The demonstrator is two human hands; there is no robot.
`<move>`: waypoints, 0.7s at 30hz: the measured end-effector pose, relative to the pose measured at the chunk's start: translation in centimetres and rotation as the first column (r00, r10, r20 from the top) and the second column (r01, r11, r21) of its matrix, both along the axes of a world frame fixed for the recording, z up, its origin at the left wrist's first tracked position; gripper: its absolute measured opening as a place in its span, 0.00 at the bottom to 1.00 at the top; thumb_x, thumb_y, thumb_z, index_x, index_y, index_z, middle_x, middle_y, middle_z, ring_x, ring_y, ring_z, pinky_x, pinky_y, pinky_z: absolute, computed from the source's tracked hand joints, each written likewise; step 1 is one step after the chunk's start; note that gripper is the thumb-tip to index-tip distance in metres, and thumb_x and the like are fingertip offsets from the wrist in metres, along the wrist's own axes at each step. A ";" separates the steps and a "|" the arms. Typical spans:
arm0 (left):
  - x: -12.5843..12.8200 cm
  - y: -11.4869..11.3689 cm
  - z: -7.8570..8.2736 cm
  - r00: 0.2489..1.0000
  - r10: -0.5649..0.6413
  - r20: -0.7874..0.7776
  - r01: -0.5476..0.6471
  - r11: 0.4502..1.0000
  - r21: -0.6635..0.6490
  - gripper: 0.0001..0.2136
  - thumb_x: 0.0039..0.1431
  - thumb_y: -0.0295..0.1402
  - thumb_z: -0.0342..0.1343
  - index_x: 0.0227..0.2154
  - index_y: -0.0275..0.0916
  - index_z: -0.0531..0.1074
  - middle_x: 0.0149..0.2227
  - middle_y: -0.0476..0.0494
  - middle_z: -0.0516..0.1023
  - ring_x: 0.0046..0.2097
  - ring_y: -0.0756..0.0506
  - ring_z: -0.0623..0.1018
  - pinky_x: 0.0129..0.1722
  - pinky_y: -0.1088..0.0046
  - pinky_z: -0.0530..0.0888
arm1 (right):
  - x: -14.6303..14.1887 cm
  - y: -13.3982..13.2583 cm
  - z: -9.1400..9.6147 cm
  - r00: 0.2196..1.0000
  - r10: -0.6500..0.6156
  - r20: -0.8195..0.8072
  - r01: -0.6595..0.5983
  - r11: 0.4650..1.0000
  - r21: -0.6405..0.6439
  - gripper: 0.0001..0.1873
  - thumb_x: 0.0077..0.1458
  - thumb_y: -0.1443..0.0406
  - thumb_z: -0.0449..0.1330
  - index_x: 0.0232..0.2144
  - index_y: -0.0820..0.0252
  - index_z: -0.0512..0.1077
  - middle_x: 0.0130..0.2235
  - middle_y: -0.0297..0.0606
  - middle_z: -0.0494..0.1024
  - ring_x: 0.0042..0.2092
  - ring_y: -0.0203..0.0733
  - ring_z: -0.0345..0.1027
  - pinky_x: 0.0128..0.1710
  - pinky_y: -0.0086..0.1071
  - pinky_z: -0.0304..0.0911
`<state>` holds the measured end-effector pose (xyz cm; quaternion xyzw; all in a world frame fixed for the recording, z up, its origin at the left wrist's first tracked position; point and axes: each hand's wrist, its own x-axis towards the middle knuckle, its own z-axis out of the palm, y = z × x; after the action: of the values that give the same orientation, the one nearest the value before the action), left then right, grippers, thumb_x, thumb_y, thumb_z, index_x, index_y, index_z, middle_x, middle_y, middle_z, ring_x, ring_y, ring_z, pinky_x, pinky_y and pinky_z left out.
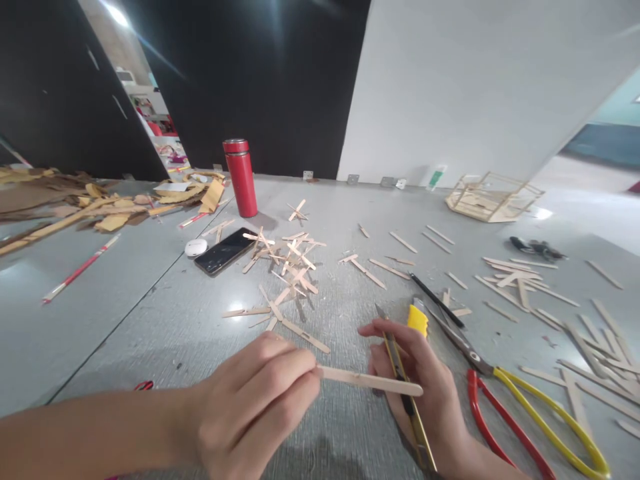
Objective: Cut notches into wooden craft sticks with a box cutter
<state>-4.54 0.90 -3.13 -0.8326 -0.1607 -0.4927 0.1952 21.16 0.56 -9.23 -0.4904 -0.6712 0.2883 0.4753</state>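
Observation:
My left hand (250, 400) is closed in a pinch on one end of a flat wooden stick (370, 381), which it holds level above the grey table. The stick's other end reaches across my right hand (420, 380). That hand is wrapped round a yellow utility knife (403, 373) whose blade points away from me, its tip just beyond the stick. A yellow knife end (417, 319) shows behind my right fingers.
Loose wooden sticks (287, 263) lie scattered ahead and at the right (525, 280). Red-and-yellow-handled shears (500, 387) lie right of my hand, with a black pen (437, 300). A phone (225, 251), a white case (195, 247), a red flask (241, 177), cardboard scraps (100, 207) and a stick frame (493, 197) stand further off.

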 end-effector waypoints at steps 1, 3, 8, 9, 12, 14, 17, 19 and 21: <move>0.0 0.0 -0.1 1.000 -0.004 -0.002 0.004 1.000 0.011 0.09 0.62 0.14 0.52 0.35 0.26 0.77 0.40 0.35 0.75 0.41 0.41 0.77 0.26 0.69 0.74 | 0.2 0.0 -0.2 0.999 0.019 -0.035 -0.020 0.999 -0.033 0.16 0.67 0.68 0.58 0.55 0.48 0.70 0.29 0.27 0.72 0.26 0.33 0.64 0.23 0.24 0.64; -0.1 0.1 -0.3 0.999 -0.030 -0.019 0.030 0.999 0.013 0.08 0.62 0.14 0.53 0.36 0.26 0.76 0.39 0.35 0.75 0.41 0.40 0.77 0.27 0.68 0.74 | 0.5 -0.1 -0.5 0.993 0.055 -0.103 -0.065 0.994 -0.090 0.20 0.67 0.70 0.58 0.58 0.45 0.69 0.28 0.26 0.70 0.28 0.34 0.65 0.25 0.25 0.65; 0.5 -0.1 -1.2 0.993 0.039 0.110 0.054 0.686 -0.726 0.12 0.68 0.20 0.53 0.51 0.36 0.72 0.37 0.45 0.78 0.36 0.48 0.77 0.39 0.70 0.77 | 0.6 0.2 -0.5 0.986 0.080 -0.147 -0.078 0.997 0.019 0.27 0.68 0.71 0.55 0.64 0.40 0.64 0.56 0.41 0.77 0.36 0.36 0.76 0.32 0.31 0.73; 0.7 0.0 -1.5 0.998 0.039 0.042 0.018 0.474 -0.881 0.13 0.68 0.23 0.54 0.53 0.38 0.72 0.35 0.48 0.78 0.35 0.49 0.76 0.38 0.71 0.76 | 0.5 0.3 -0.3 0.984 0.086 -0.157 -0.079 0.996 0.052 0.26 0.70 0.71 0.53 0.65 0.40 0.64 0.59 0.42 0.76 0.38 0.37 0.77 0.34 0.33 0.75; 1.2 0.4 -1.9 0.991 -0.071 -0.113 -0.110 0.046 -0.993 0.08 0.65 0.26 0.53 0.39 0.39 0.77 0.31 0.50 0.77 0.31 0.50 0.73 0.31 0.72 0.69 | 0.1 0.5 0.6 0.967 0.098 -0.234 -0.087 0.995 0.057 0.24 0.74 0.67 0.48 0.66 0.39 0.63 0.62 0.43 0.73 0.42 0.41 0.80 0.41 0.39 0.77; 1.3 0.9 -2.1 0.987 -0.090 -0.132 -0.135 -0.027 -0.991 0.08 0.65 0.26 0.51 0.33 0.39 0.74 0.26 0.52 0.73 0.27 0.51 0.68 0.26 0.73 0.64 | 0.0 0.6 1.3 0.953 0.086 -0.290 -0.088 0.996 0.005 0.21 0.75 0.63 0.48 0.65 0.43 0.65 0.63 0.45 0.72 0.42 0.42 0.80 0.41 0.41 0.77; 1.3 1.7 -2.1 0.987 -0.106 -0.119 -0.129 -0.099 -0.987 0.09 0.67 0.29 0.50 0.30 0.39 0.70 0.22 0.54 0.68 0.24 0.52 0.66 0.24 0.74 0.60 | -0.1 0.6 2.1 0.926 0.057 -0.373 -0.102 0.990 -0.101 0.18 0.73 0.58 0.51 0.59 0.53 0.70 0.56 0.48 0.78 0.39 0.43 0.80 0.36 0.38 0.77; 1.3 2.4 -2.1 0.987 -0.129 -0.099 -0.119 -0.163 -0.979 0.10 0.69 0.32 0.49 0.30 0.39 0.69 0.22 0.54 0.69 0.22 0.53 0.67 0.22 0.76 0.62 | -0.2 0.6 2.5 0.938 0.019 -0.347 -0.085 0.981 -0.176 0.14 0.72 0.57 0.54 0.51 0.57 0.72 0.41 0.43 0.83 0.32 0.41 0.79 0.29 0.33 0.75; 1.3 3.0 -2.2 0.986 -0.149 -0.073 -0.107 -0.238 -0.965 0.11 0.70 0.34 0.48 0.31 0.39 0.67 0.23 0.54 0.70 0.19 0.54 0.67 0.19 0.77 0.62 | -0.2 0.7 2.8 0.979 0.024 -0.204 -0.066 0.977 -0.202 0.10 0.71 0.58 0.55 0.48 0.57 0.70 0.31 0.36 0.81 0.22 0.34 0.71 0.21 0.28 0.68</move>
<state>-3.24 3.88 -5.34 -0.7059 -0.4559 -0.1107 -0.5307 20.99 1.22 -6.45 -0.4904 -0.5972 0.4156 0.4798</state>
